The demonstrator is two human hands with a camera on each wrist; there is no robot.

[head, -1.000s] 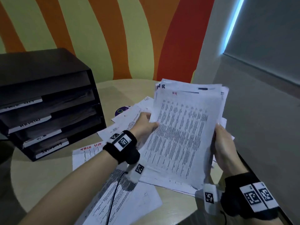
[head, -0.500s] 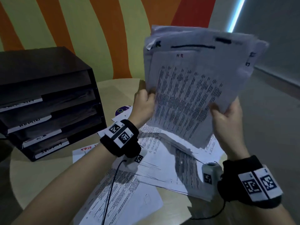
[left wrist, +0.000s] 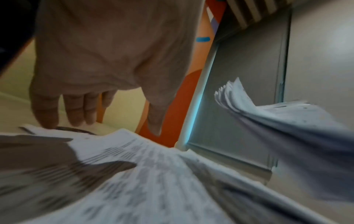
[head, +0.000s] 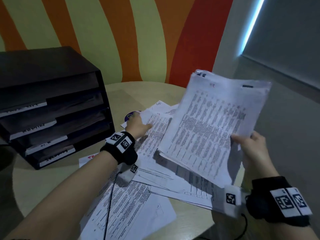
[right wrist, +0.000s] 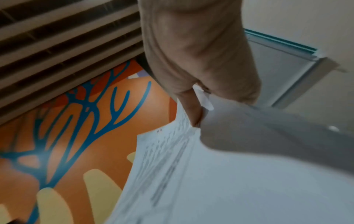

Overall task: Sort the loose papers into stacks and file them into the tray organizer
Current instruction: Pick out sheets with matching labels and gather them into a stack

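Note:
A thick stack of printed papers [head: 213, 125] is held up over the table, tilted, by my right hand [head: 249, 144], which pinches its lower right corner; in the right wrist view the thumb [right wrist: 191, 109] lies on the top sheet [right wrist: 191, 181]. My left hand [head: 138, 126] is off the stack, fingers straight, reaching down onto the loose papers [head: 155, 129] spread on the table. The left wrist view shows its fingers [left wrist: 76, 112] touching those sheets [left wrist: 134, 174], with the held stack [left wrist: 283, 118] at the right. The dark tray organizer [head: 52, 108] stands at the left with labelled shelves.
The round beige table [head: 43, 184] carries more loose sheets [head: 129, 210] near its front edge. A purple round object [head: 129, 115] peeks from under the papers by my left hand. A striped wall stands behind and a grey wall at the right.
My left hand has let go of the stack and dropped to the loose papers on the table. The stack, raised high half a second ago, has come lower, held by the right hand alone.

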